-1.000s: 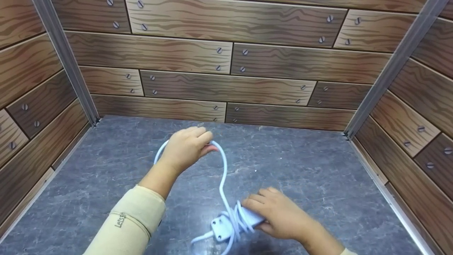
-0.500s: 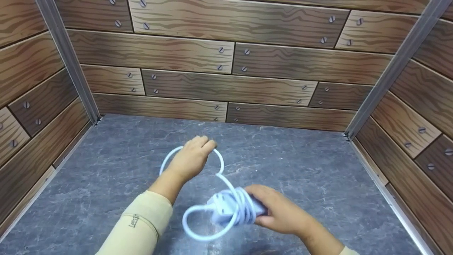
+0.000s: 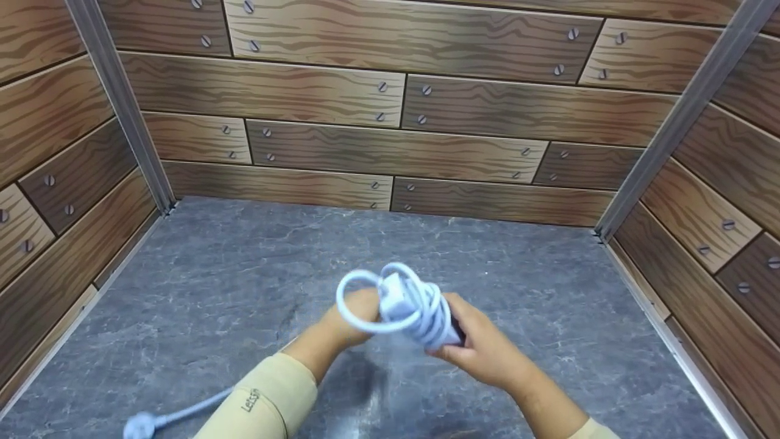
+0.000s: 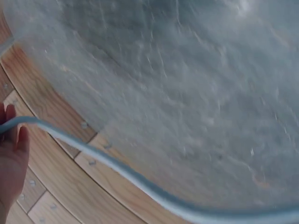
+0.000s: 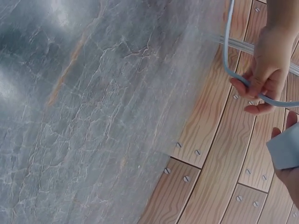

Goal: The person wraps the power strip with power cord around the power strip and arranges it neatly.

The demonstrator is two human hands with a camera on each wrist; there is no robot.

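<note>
A white power strip (image 3: 397, 297) is held up off the floor in the head view, with several turns of its white cord (image 3: 434, 317) wound round it. My right hand (image 3: 487, 344) grips its right end. Partly hidden behind the strip and a loose cord loop, my left hand (image 3: 356, 316) is just to its left. In the right wrist view, that left hand (image 5: 271, 70) pinches the cord (image 5: 227, 46) between thumb and fingers, while the strip's end (image 5: 286, 148) shows in my right hand. The cord's plug (image 3: 140, 425) appears at the lower left, past my left sleeve.
The dark marbled floor panel (image 3: 256, 262) is bounded by wood-patterned walls (image 3: 317, 146) at the back and both sides. Metal corner posts stand at the left (image 3: 131, 116) and right (image 3: 664, 128).
My right hand has raised the strip and tilted it. My left hand has come down and right, passing behind the strip with the cord. The plug has come into view at lower left.
</note>
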